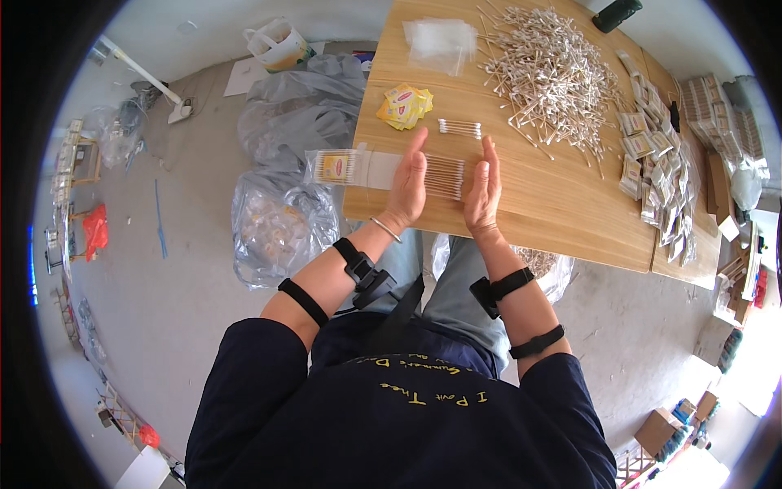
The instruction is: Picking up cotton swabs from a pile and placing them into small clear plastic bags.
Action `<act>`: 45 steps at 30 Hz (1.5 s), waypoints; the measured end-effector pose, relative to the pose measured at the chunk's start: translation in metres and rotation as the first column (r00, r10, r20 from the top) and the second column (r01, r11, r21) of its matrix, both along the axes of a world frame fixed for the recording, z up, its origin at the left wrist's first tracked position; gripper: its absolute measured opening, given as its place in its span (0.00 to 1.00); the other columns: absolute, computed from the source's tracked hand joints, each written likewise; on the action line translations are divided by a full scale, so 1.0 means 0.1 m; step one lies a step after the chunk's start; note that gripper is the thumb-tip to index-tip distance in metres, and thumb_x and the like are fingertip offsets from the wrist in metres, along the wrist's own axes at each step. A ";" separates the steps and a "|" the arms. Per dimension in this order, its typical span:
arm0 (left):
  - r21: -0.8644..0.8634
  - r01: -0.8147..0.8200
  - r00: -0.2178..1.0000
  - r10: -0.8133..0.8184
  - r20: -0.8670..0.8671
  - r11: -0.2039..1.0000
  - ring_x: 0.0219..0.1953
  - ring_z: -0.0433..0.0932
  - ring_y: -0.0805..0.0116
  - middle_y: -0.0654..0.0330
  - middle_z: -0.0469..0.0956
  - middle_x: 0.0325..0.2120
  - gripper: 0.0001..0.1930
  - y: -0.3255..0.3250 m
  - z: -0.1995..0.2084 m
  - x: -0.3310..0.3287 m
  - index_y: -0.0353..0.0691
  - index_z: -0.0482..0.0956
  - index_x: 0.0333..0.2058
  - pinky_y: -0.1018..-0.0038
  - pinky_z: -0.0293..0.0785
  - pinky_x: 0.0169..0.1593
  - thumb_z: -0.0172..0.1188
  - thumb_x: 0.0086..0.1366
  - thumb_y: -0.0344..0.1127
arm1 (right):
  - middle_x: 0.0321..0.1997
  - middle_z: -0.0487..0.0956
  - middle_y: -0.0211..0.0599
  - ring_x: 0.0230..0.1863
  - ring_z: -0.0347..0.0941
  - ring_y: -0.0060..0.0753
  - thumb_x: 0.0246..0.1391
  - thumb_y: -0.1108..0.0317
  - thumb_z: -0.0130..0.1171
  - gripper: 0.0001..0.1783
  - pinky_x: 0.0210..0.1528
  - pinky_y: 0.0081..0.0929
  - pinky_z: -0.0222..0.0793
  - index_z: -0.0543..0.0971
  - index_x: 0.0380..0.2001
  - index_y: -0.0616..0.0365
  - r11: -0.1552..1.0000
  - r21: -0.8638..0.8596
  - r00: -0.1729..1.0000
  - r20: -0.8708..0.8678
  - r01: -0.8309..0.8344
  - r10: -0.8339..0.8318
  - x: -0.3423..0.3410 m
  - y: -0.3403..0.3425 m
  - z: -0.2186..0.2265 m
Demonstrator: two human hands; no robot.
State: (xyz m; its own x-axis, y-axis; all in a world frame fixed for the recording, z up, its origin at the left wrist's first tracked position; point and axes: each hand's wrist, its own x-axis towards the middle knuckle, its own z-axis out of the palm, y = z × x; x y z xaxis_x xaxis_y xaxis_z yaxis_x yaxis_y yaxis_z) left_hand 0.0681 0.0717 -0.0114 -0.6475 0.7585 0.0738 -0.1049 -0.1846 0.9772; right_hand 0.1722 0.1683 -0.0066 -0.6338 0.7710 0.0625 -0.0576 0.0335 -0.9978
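Note:
My left hand (409, 186) and my right hand (483, 194) stand on edge at the front of the wooden table, palms facing and fingers stretched out. Between them lies a neat row of cotton swabs (445, 175), their white tips lined up beside my right palm. Just beyond my fingertips rests a smaller group of cotton swabs (460, 128). To the left of my left hand, a clear packet (334, 167) with swabs and a yellow card inside overhangs the table's left edge. A stack of yellow cards (406, 107) sits farther back.
A large loose heap of cotton swabs (550, 73) covers the table's far middle. Empty clear bags (441, 44) lie at the far left, filled packets (661, 167) pile up at the right. Grey plastic sacks (297, 106) and a clear bag (281, 232) stand on the floor left of the table.

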 end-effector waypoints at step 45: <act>-0.227 0.058 0.832 -0.173 -0.527 0.972 0.69 0.50 0.48 0.43 0.54 0.64 0.38 -0.23 0.09 -0.26 0.34 0.53 0.64 0.63 0.48 0.70 0.53 0.53 0.21 | 0.73 0.49 0.48 0.74 0.39 0.47 0.53 0.43 0.55 0.48 0.73 0.43 0.35 0.53 0.67 0.63 0.360 0.692 0.732 0.681 -0.626 -0.037 0.26 -0.01 0.17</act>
